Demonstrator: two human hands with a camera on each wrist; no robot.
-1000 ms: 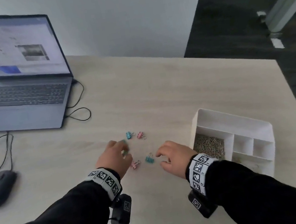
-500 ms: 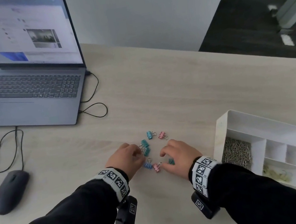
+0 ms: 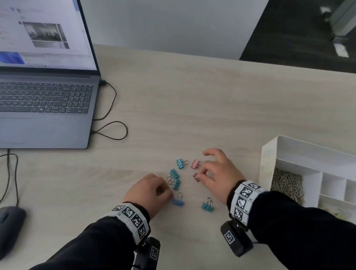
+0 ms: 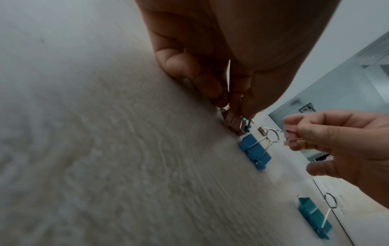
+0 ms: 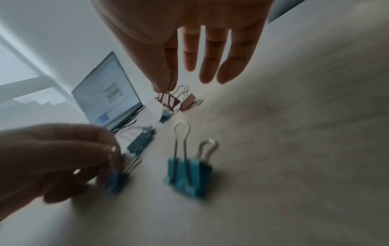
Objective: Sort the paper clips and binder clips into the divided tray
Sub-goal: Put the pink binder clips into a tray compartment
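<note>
Both hands are down low over a loose scatter of binder clips on the pale wooden desk (image 3: 191, 109). The right hand (image 3: 219, 175) pinches a pink binder clip (image 3: 195, 176) by its wire handle between thumb and forefinger, lifted just off the surface; its other three fingers (image 5: 210, 55) are stretched out straight. Just beyond its fingertips lies another pink clip (image 3: 195, 163), with a teal clip (image 3: 180, 164) next to that. Close to its wrist, on the thumb side, a teal clip (image 3: 207, 206) sits alone.

The left hand (image 3: 147, 192) is curled, fingertips bunched tight; the left wrist view shows them closed on a pinkish clip (image 4: 234, 122) pressed against the desk. Right by its fingertips lies a blue binder clip (image 3: 178, 201), and a little further out from its knuckles two teal clips (image 3: 175, 178) sit touching one another.

The white divided tray (image 3: 269, 155) stands beyond the right hand's outer side, near the wrist. Its largest compartment holds a heap of silver paper clips (image 3: 287, 184); a narrower one nearest the forearm holds something yellowish that I can't make out.

Well off past the left hand are an open laptop (image 3: 27, 100) and a dark mouse (image 3: 1, 233).
</note>
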